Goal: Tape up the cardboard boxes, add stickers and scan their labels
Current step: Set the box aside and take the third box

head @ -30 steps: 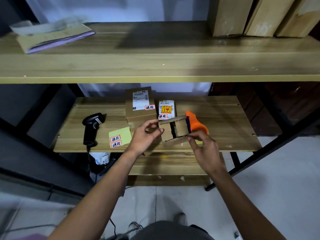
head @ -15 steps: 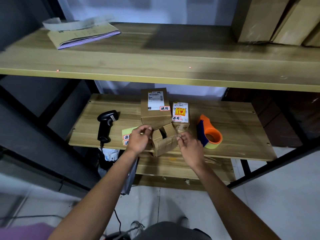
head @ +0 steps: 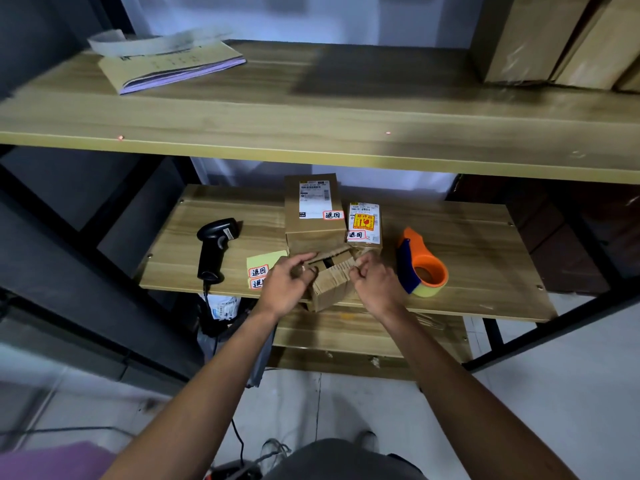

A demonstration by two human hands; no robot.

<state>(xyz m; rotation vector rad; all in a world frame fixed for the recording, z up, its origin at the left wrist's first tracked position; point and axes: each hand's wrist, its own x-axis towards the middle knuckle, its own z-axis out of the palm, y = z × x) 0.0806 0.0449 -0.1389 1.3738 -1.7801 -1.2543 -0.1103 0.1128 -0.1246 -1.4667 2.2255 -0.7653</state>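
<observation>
A small open cardboard box [head: 330, 287] sits at the front edge of the lower shelf [head: 485, 244], its flaps up. My left hand [head: 289, 284] pinches the left flap and my right hand [head: 375, 282] pinches the right flap. Behind it stand two sealed, labelled boxes: a bigger one [head: 313, 216] and a smaller one [head: 364, 225], each with a red-edged sticker. An orange tape dispenser [head: 420, 263] lies to the right. A black barcode scanner [head: 214, 247] lies to the left. A yellow sticker sheet [head: 263, 268] lies beside my left hand.
The upper shelf [head: 311, 109] juts out above the work area, with a paper pad [head: 169, 64] at its left and big cardboard boxes [head: 554, 39] at its right. The scanner's cable hangs down below the lower shelf. Black frame posts stand on both sides.
The open box came down from mid-air toward the shelf's front edge. Both hands shifted to its flaps, and my right hand moved away from the tape dispenser. The camera tilted and moved closer.
</observation>
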